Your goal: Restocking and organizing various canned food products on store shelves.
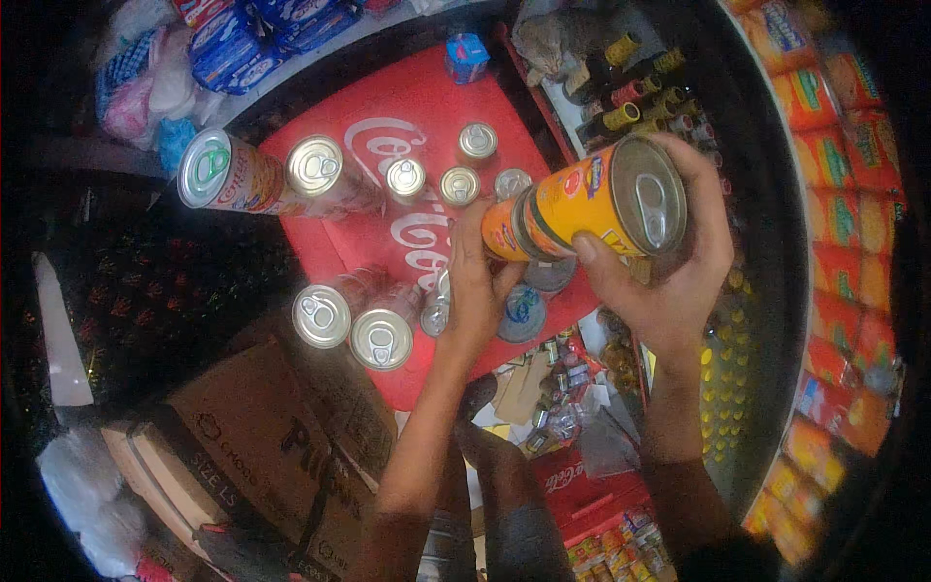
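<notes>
My right hand (684, 267) is wrapped round a large yellow can (582, 204), its pull-tab lid tilted toward me. A smaller orange can (503, 231) sits end to end with it, and my left hand (470, 276) grips that one. Both cans are held tilted above a red table (335, 121) with white lettering. Tall pull-tab cans (315, 167) stand on the table's left side, along with a cylinder with a green-marked lid (206, 170). Shorter cans (405, 179) are near the middle. Partly behind my hands is a can with a blue-marked top (524, 312).
A small blue box (466, 58) is on the table's far edge. Dark bottles (630, 107) and a cat (548, 44) are beyond the right edge. Orange packets (834, 218) line the far right. A cardboard box (242, 456) is at lower left, blue packs (238, 48) at upper left.
</notes>
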Motion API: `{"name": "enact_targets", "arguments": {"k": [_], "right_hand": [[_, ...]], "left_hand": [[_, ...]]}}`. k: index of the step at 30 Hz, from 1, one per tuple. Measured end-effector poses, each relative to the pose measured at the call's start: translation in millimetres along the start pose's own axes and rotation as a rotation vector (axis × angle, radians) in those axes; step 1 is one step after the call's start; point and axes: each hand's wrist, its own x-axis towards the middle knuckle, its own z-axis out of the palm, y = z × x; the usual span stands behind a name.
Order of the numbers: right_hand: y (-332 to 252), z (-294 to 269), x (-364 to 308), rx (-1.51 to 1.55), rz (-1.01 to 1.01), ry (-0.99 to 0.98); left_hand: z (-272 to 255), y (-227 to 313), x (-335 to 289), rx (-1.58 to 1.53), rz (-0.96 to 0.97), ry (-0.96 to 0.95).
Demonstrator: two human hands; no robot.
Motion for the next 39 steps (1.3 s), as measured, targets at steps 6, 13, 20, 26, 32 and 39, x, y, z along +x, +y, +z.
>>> {"name": "enact_targets", "arguments": {"k": [6,13,20,26,32,39], "right_hand": [[-10.3,-2.4,-26.8,0.024,0.044,-0.079],[-20.3,-0.3,-75.9,0.172,0.001,-0.048],[-66.5,-2.5,-125.5,0.121,-0.092,-0.137],[-132.0,7.3,-154.1,0.287,-0.113,-0.187],[-164.6,30.8,-168.0,0.327,-0.203,-0.252],[-163.7,69.9,-198.3,0.334,-0.190,-0.249]], "left_hand": [[-8.6,5.0,-31.9,0.056,0.073,-0.018],[-19.6,15.7,-84.5,0.051,0.085,-0.033],[-37.1,50.6,-160.8,0.049,0.011,0.071],[-77.4,104.8,-216.3,0.075,-0.048,0.172],[-116.8,130.2,-243.1,0.159,-0.084,0.228],[-148.9,109.7,-266.8,0.188,-0.037,0.254]]}}
